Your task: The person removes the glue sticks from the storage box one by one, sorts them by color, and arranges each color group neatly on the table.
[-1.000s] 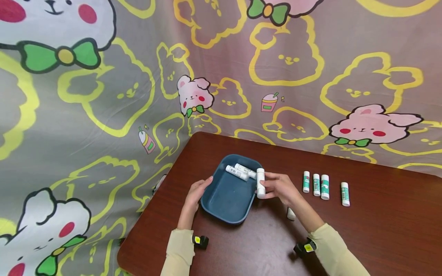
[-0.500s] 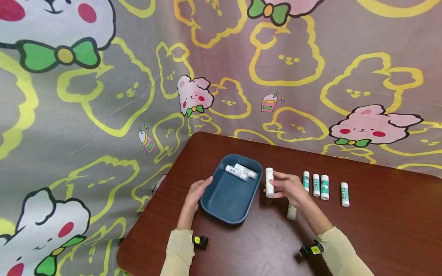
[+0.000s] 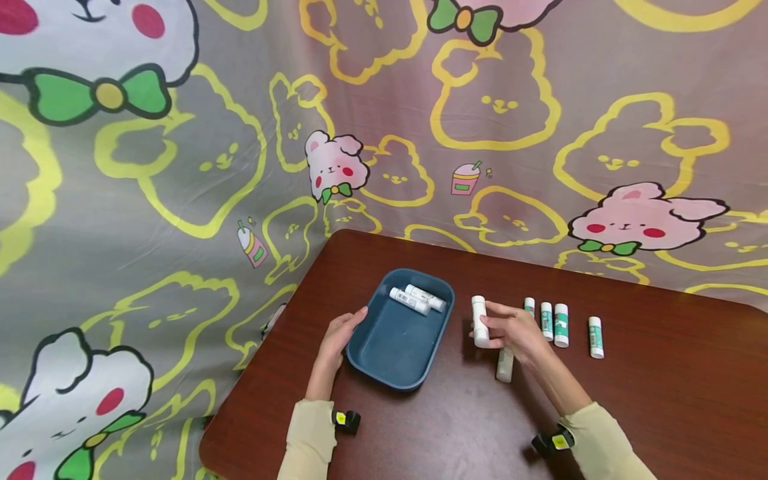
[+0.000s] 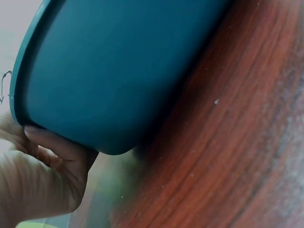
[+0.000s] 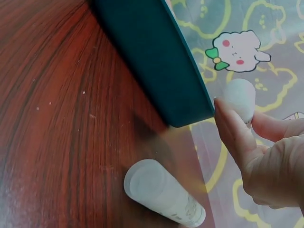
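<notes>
My right hand [image 3: 523, 332] pinches a white glue stick [image 3: 479, 321] between thumb and fingers, holding it upright above the table, right of the blue plastic bin [image 3: 393, 350]. In the right wrist view, its round white end [image 5: 241, 95] shows beyond the fingertips. My left hand [image 3: 336, 337] grips the bin's left side, the thumb at the rim; the left wrist view has the fingers [image 4: 61, 145] bent against the outer wall. Two white glue sticks, one in front [image 3: 410, 301] and one behind [image 3: 427, 296], lie in the bin's far end.
Below the right hand another whitish glue stick [image 3: 505, 366] lies on the brown table [image 3: 432, 433]. Several teal-labelled glue sticks stand farther right, among them a thicker one [image 3: 561, 325] and one set apart [image 3: 595, 337]. A cartoon-printed curtain [image 3: 396, 87] hangs behind the table.
My right hand has moved right with the glue stick, from the bin's right rim to over the table. The left hand has stayed at the bin.
</notes>
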Tool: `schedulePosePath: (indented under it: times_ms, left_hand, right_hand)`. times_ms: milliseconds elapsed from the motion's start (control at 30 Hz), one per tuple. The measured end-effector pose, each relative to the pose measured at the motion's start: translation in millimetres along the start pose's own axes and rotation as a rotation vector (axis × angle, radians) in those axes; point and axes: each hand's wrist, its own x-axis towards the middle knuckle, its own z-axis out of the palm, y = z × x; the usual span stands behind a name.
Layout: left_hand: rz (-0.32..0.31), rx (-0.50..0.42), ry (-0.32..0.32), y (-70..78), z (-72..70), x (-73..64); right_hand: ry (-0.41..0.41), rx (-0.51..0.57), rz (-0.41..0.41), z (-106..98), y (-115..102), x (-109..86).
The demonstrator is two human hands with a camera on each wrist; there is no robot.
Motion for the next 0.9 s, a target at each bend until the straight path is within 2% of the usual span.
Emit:
schedulePosePath:
  times_ms: [167,333,567,900]
  left_hand:
    - [0.002,-0.003,0.000,-0.4,0.3,0.6]
    - [0.005,-0.006,-0.004,0.3,0.8,-0.4]
    - [0.000,-0.006,-0.005,0.9,1.3,-0.7]
    - [-0.002,-0.002,-0.001,1.9,0.9,-0.4]
  right_hand:
    - [0.032,-0.020,0.011,-6,0,-3.7]
    - [0.026,-0.050,0.009,-13,3,-6.9]
    - [0.025,0.000,0.037,-29,4,-17.0]
    - [-0.057,-0.005,0.064,-53,7,-33.2]
